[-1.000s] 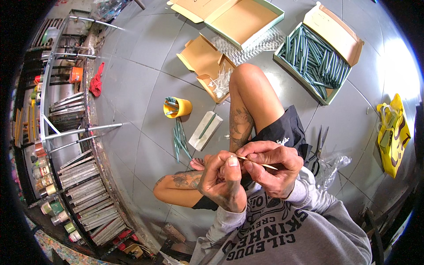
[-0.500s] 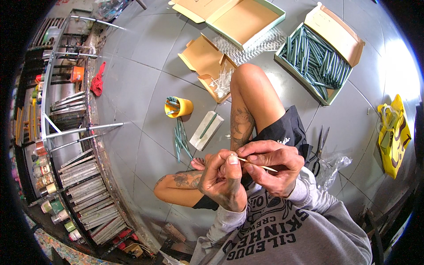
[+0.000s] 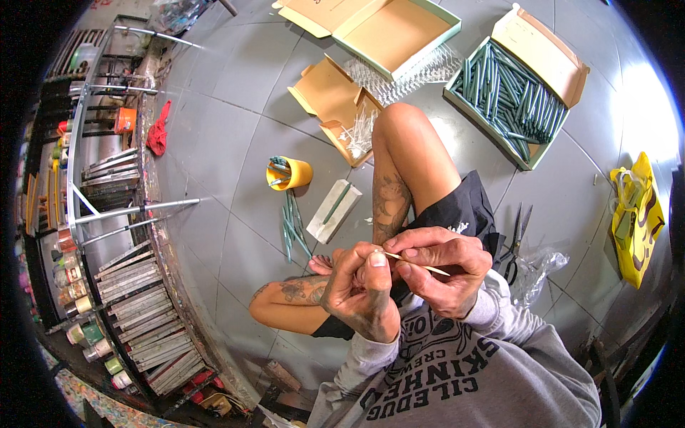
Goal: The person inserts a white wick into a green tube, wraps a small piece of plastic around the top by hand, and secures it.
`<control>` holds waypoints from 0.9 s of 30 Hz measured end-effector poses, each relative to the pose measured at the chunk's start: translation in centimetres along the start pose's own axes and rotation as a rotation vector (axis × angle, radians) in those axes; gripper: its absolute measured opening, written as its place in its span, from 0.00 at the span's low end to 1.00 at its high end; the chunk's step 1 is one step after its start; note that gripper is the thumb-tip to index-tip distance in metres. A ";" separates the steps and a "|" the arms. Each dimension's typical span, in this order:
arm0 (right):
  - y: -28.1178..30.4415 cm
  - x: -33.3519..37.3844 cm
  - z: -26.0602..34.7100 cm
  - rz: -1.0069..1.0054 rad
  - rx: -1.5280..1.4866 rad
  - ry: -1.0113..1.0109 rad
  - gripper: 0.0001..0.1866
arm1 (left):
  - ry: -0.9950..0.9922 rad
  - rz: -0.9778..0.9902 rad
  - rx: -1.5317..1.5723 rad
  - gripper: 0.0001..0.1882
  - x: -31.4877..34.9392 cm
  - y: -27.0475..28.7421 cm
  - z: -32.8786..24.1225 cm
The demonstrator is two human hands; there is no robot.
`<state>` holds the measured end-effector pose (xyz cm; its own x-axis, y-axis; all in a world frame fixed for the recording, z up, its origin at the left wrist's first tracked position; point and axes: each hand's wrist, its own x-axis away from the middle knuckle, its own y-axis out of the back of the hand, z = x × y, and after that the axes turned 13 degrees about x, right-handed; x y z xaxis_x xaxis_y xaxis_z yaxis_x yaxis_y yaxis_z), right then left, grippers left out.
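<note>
So, hands?

Right hand (image 3: 446, 271): grip pinching a pale pointed stick (image 3: 435, 271), held before the grey sweatshirt (image 3: 442, 349), inner end at the left fingertips (image 3: 378, 259). Left hand (image 3: 362, 289): grip clenched, thumb against forefinger; any contents hidden.

Edges and room?

Grey tiled floor (image 3: 235, 157): broad stretch between silver metal frame (image 3: 135, 209) and yellow cup (image 3: 301, 172). White block (image 3: 342, 208): just beside the cup, one dark-green rod (image 3: 336, 204) lengthwise within its side edges. Scissors (image 3: 516, 244): near the right sleeve (image 3: 503, 314), blades apart. Box (image 3: 546, 53), lid raised, filled with dark-green rods (image 3: 499, 85): beyond the knee (image 3: 399, 120), well apart from both hands.
</note>
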<state>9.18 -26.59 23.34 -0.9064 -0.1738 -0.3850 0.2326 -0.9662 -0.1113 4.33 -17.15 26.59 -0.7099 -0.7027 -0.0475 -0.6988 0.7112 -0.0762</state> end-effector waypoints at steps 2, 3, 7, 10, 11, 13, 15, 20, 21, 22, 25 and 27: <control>0.0 0.0 0.0 0.002 -0.001 -0.005 0.08 | 0.004 0.000 0.003 0.16 0.0 0.0 0.0; 0.0 0.0 0.0 0.005 0.003 -0.004 0.08 | 0.006 -0.001 0.004 0.16 0.0 0.0 -0.1; -0.1 0.0 0.0 -0.012 0.003 -0.004 0.08 | -0.018 0.009 -0.020 0.16 -0.1 0.2 0.3; 0.0 0.0 -0.1 -0.006 0.026 0.004 0.08 | -0.032 0.025 -0.055 0.17 -0.1 0.2 0.2; 0.0 0.0 -0.1 -0.002 0.029 0.009 0.08 | -0.040 0.029 -0.063 0.17 -0.1 0.2 0.2; 0.0 -0.1 -0.1 0.006 0.035 0.019 0.08 | -0.061 0.042 -0.078 0.18 -0.2 0.2 0.0; 0.0 -0.2 -0.1 -0.003 0.049 0.028 0.08 | -0.088 0.060 -0.091 0.18 -0.3 0.0 -0.1; -0.2 -0.1 0.1 -0.034 -0.002 -0.019 0.08 | -0.038 0.081 -0.049 0.10 -0.1 0.8 -0.2; 0.0 -0.1 0.0 -0.023 0.006 -0.024 0.08 | -0.020 0.069 -0.021 0.07 0.0 0.9 -0.1; 0.1 0.0 0.0 -0.013 0.013 -0.029 0.08 | -0.037 0.079 -0.038 0.07 -0.1 0.9 -0.2; 0.2 0.1 0.0 -0.019 -0.029 -0.071 0.07 | -0.086 0.093 -0.065 0.07 -0.4 0.8 -0.3; 0.4 0.1 0.2 -0.006 -0.057 -0.110 0.06 | -0.114 0.080 -0.050 0.07 -0.5 0.7 -0.2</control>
<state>9.15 -27.02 23.42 -0.9401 -0.1912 -0.2821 0.2441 -0.9554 -0.1659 4.16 -16.32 26.78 -0.7513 -0.6393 -0.1640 -0.6456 0.7635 -0.0184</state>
